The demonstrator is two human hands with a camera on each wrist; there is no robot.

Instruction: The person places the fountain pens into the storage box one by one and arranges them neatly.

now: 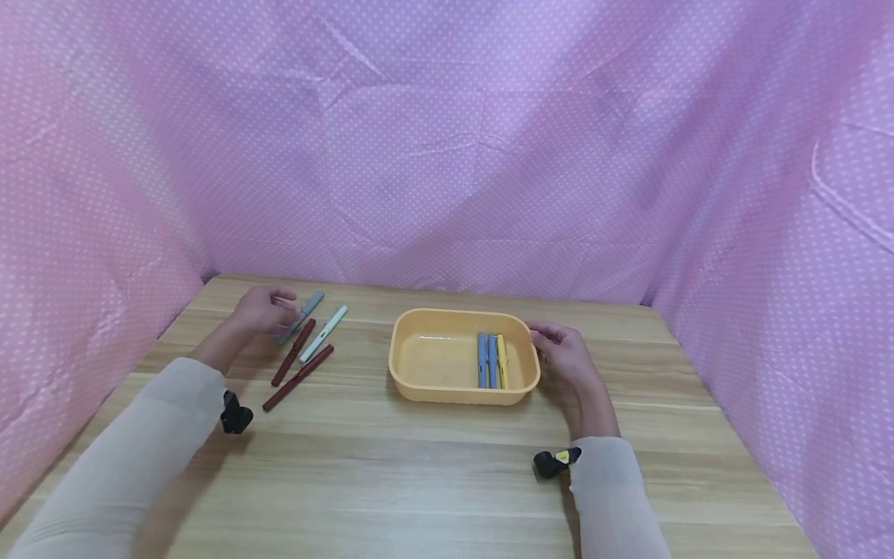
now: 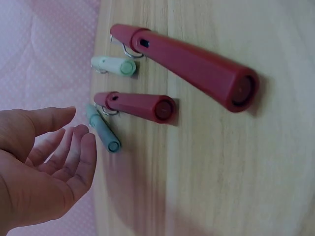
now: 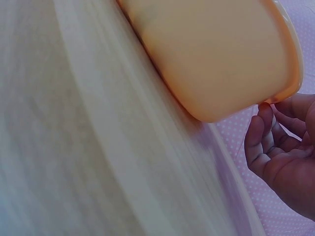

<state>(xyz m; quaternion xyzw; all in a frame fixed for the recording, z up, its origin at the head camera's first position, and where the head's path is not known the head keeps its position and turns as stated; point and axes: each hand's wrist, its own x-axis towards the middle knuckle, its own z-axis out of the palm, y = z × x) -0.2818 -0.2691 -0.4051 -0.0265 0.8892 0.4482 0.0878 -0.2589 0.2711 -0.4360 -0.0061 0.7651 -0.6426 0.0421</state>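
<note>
Sleeves (image 1: 119, 473) reach over the bench (image 1: 419, 481). Toward its far left corner, the left hand (image 1: 265, 310), fingers wide, is beside four pens (image 1: 323, 334). Bench separates these from the tray (image 1: 429, 357), near the far edge, three pens (image 1: 493, 361) inside; the right hand (image 1: 569, 357) pinches its right rim.

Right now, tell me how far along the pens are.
Apparently done: two blue pens and a yellow pen lie in the tray. In hand: the right hand holds the tray's rim; the left hand is beside the grey-green pen, not gripping it. Remaining: that one, the pale green pen and two dark red pens on the table.
</note>
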